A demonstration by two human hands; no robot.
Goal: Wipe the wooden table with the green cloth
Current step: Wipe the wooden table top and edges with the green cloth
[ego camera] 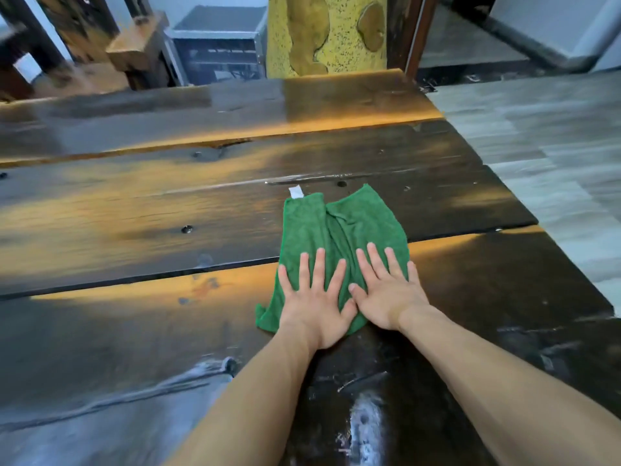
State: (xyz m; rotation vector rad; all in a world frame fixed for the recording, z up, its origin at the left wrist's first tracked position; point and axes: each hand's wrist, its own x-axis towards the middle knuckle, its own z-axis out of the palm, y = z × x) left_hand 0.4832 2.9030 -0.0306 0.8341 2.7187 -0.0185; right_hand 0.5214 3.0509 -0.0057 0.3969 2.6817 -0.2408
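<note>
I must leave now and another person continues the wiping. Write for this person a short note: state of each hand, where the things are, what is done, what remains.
Left hand: flat, fingers spread, pressing on the near left part of the green cloth.
Right hand: flat beside it, pressing on the near right part of the cloth.
The cloth lies spread and somewhat wrinkled on the wooden table, nearer its right end, its white tag at the far edge.
Done: cloth is down under both hands. How much is already wiped cannot be told.
Left: pale smears show along the near edge; wipe those and the other planks.

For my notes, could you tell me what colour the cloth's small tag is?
White tag, head view.
</note>
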